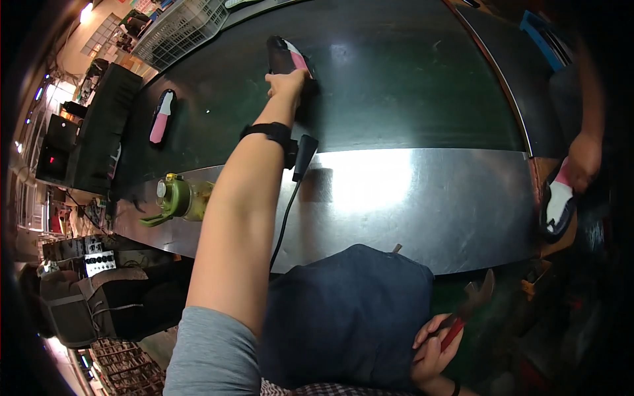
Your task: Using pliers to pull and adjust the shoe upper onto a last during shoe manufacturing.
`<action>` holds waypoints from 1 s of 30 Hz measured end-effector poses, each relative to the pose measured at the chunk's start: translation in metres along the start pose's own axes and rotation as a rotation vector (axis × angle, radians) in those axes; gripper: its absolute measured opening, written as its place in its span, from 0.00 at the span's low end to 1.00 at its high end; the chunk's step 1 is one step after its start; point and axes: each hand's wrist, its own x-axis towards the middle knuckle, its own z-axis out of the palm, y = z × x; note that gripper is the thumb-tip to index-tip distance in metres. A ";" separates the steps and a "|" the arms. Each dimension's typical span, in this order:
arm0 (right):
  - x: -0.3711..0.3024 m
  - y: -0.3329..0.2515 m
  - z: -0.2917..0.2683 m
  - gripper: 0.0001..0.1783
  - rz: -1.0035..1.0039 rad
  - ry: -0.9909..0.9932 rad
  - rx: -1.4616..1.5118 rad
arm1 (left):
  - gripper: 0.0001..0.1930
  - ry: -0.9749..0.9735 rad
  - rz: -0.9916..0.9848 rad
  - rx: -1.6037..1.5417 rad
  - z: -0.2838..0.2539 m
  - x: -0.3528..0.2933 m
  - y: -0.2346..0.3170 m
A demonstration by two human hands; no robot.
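Note:
My left hand (285,84) reaches far out over the dark green belt (409,79), its fingers closed round a dark shoe (282,58) with a pink and white underside. A black strap circles that wrist, and a black device with a cable (304,156) hangs beside it. Low on the right, my right hand (432,351) grips pincers (454,334) by their red handles, with the metal jaws pointing up and to the right. Another pink and white shoe (162,117) lies on the belt to the left.
A green-lidded bottle (177,199) stands on the metal ledge (462,211) left of my forearm. At the right edge, another person's hand (585,161) holds a similar shoe (560,201). A grey crate (181,34) sits at the far left, a blue bin (543,41) at the far right.

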 end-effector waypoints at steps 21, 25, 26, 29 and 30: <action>-0.021 -0.063 -0.017 0.04 -0.127 0.145 0.223 | 0.34 -1.323 0.029 -0.159 -0.302 -0.305 -0.099; -0.054 -0.076 -0.011 0.06 -0.047 -0.032 0.111 | 0.32 -1.383 0.336 0.340 -0.279 -0.352 -0.121; -0.062 -0.077 -0.006 0.09 -0.019 -0.074 0.062 | 0.32 -1.372 0.413 0.433 -0.272 -0.362 -0.133; -0.086 -0.063 0.002 0.13 0.040 -0.215 -0.144 | 0.33 -1.239 0.390 0.268 -0.266 -0.383 -0.157; -0.095 -0.052 0.003 0.14 0.034 -0.252 -0.180 | 0.33 -1.163 0.485 0.181 -0.268 -0.388 -0.165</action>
